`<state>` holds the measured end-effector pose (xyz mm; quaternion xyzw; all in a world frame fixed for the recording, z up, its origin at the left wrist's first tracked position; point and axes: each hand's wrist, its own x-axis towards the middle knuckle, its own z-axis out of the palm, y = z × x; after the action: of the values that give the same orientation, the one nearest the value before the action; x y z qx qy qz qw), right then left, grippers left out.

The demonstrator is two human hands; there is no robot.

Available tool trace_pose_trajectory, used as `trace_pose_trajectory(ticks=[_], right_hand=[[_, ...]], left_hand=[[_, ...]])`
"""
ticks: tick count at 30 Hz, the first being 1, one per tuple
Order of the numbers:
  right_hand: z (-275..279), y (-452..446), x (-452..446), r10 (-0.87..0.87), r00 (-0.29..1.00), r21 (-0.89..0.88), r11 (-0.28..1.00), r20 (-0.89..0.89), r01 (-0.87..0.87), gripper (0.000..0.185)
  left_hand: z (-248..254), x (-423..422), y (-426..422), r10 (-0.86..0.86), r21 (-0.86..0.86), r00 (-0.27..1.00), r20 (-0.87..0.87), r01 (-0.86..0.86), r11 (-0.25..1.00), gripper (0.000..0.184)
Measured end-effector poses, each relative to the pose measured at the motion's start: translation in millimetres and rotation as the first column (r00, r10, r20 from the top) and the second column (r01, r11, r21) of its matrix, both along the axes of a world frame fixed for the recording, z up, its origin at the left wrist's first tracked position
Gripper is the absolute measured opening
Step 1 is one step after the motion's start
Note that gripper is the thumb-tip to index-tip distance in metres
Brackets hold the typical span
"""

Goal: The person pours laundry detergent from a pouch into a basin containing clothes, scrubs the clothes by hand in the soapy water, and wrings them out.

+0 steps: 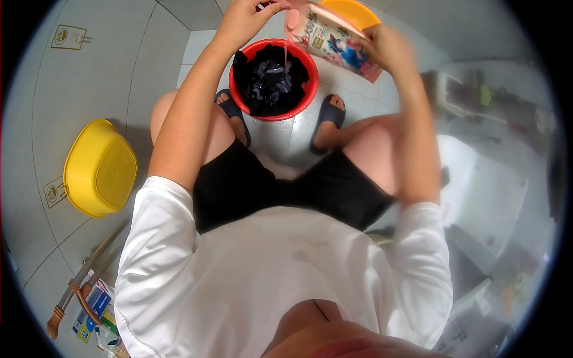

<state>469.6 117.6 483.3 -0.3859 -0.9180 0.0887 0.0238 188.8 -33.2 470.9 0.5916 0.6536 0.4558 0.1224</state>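
A pink printed refill pouch (337, 42) is tilted above a red basin (313, 89), and a thin pinkish stream (286, 52) runs from it. Dark wet clothes (271, 80) fill the basin, glossy in the middle. My right hand (391, 48) grips the pouch at its lower right side. At the pouch's upper left corner, my left hand (253, 18) has its fingers closed, with the fingertips against the pouch; the top of this hand is cut off by the frame.
An orange-yellow basin (358, 11) stands behind the pouch. To the left, a yellow basin (101, 170) hangs against the tiled wall. My slippered feet (329, 119) flank the red basin. White fixtures (483, 191) are on the right, and packages (95, 310) lie at lower left.
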Motion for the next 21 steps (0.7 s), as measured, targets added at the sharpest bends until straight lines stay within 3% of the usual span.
trace_pose_trajectory(ticks=[6,8,14,17,19,21], right_hand=[[-6.2,-8.9,-16.8,0.0,0.988,0.012,1.0,-0.156,0.002,0.041],[-10.1,-10.8,-23.0,0.043,0.974,-0.088,0.994,-0.224,-0.064,0.043],[-10.0,-22.7,-28.0,0.064,0.983,-0.172,0.981,-0.171,-0.094,0.043],[-4.5,-28.3,-20.4,0.136,0.984,-0.253,0.954,-0.119,-0.163,0.042],[-4.6,-23.0,-17.2,0.196,0.976,-0.217,0.953,-0.09,-0.211,0.04],[-5.5,-19.7,-10.2,0.25,0.966,-0.181,0.949,-0.06,-0.257,0.039]], left_hand=[[14.5,5.0,-6.7,-0.002,0.049,0.999,0.036,0.0,0.999,0.018],[14.7,5.6,-7.6,0.012,0.054,0.998,0.062,-0.015,0.998,0.018],[12.9,5.5,-5.8,0.053,0.084,0.997,0.062,-0.058,0.995,0.017],[8.5,3.4,-4.9,0.045,0.109,0.997,0.055,-0.051,0.993,0.016],[-3.0,-5.5,-1.4,0.026,0.144,0.998,0.061,-0.035,0.989,0.016],[-4.3,-8.5,-2.6,0.085,0.135,0.992,-0.09,-0.072,0.988,0.034]])
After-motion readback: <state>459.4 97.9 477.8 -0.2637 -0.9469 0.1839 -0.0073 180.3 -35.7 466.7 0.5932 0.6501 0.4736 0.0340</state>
